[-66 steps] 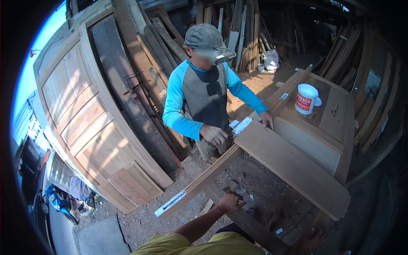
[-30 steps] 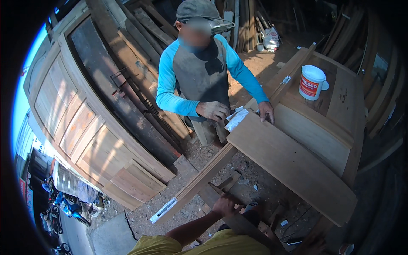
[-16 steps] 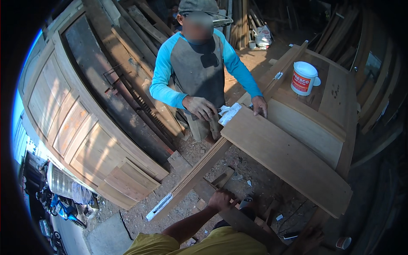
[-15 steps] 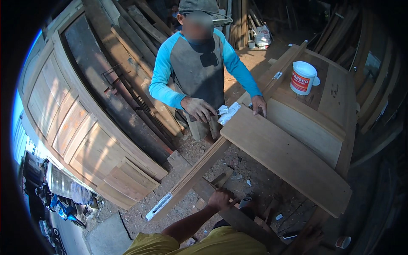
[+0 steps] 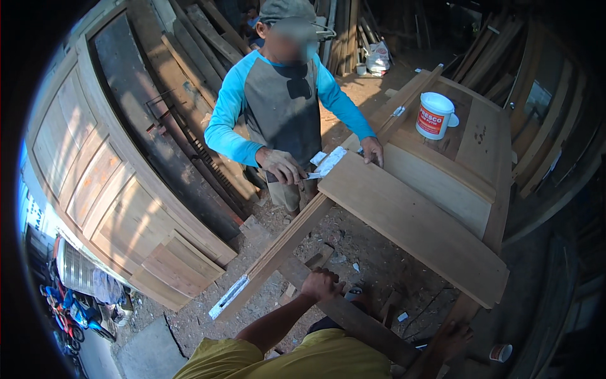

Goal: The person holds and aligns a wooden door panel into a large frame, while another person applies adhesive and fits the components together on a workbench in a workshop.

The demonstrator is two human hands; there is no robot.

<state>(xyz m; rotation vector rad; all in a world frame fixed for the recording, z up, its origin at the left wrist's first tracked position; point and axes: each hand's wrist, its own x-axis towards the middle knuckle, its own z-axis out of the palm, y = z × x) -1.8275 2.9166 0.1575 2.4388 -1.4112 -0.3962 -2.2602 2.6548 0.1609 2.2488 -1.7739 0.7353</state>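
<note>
My left hand (image 5: 322, 284) is closed around the edge of a dark wooden plank (image 5: 363, 325) that slants across in front of me. In shade at the lower right, my right hand (image 5: 453, 340) is beside a wooden rail (image 5: 464, 308); its fingers are too dark to make out. Across from me, a person (image 5: 278, 95) in a blue-sleeved shirt holds a putty knife (image 5: 311, 176) at white putty (image 5: 331, 160) by the end of a wide board (image 5: 410, 218). The person's other hand (image 5: 371, 151) rests on that board.
A white tub (image 5: 435, 115) with a red label stands on a wooden door panel (image 5: 476, 148). A long rail (image 5: 271, 256) with a white-coated end juts toward the left. Panelled doors (image 5: 120, 183) lean at the left. A small cup (image 5: 500, 352) lies at the lower right.
The whole view has shifted slightly, so things sit further left. The other person's putty knife has moved to the near left edge of the putty. My left hand keeps its hold.
</note>
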